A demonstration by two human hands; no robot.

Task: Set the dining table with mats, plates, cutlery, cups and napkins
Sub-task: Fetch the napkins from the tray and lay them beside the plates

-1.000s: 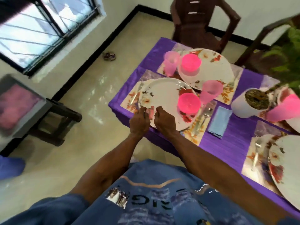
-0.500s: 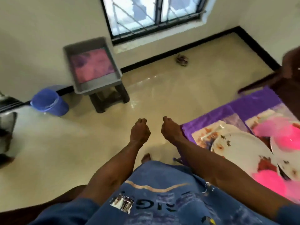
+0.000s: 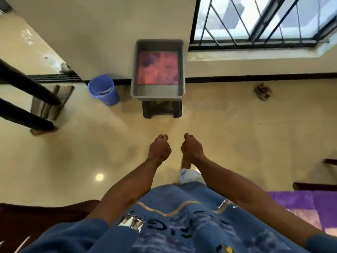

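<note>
My left hand (image 3: pixel 159 148) and my right hand (image 3: pixel 191 148) are held out side by side over the bare floor, fingers curled under, with nothing in them. Ahead of them a grey tub (image 3: pixel 157 93) stands on a dark stool (image 3: pixel 162 109) against the wall. Pink and purple mats (image 3: pixel 157 68) lie flat in it. Only a corner of the dining table's purple cloth (image 3: pixel 299 199) shows at the lower right, with the edge of a floral mat (image 3: pixel 306 219) on it. Plates, cups and cutlery are out of view.
A blue bucket (image 3: pixel 104 90) stands left of the stool. Dark chair legs (image 3: pixel 27 92) cross the left side, and a dark chair seat (image 3: pixel 36 216) fills the lower left. A small brown object (image 3: pixel 262 91) lies on the floor under the barred window.
My view has swung left from the set table to the tub by the wall. Both hands have left the plate's edge and now hover over the floor, holding nothing.
</note>
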